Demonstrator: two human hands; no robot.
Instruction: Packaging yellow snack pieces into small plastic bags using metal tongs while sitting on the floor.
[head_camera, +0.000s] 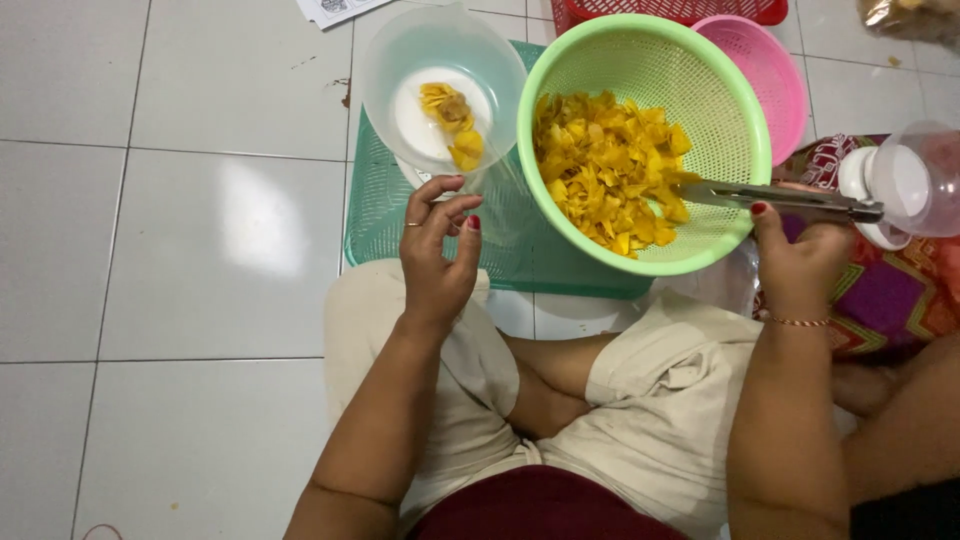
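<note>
A home, it seems, with food work done seated on the floor (180, 250) of white glossy tiles: plastic colander baskets (745, 130), a green tray (375, 215), and a patterned cloth (890, 300) beside the person's crossed legs.

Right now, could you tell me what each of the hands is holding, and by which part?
The right hand grips metal tongs at their handle end. The left hand pinches the near edge of a clear plastic bag holding yellow chips.
</note>
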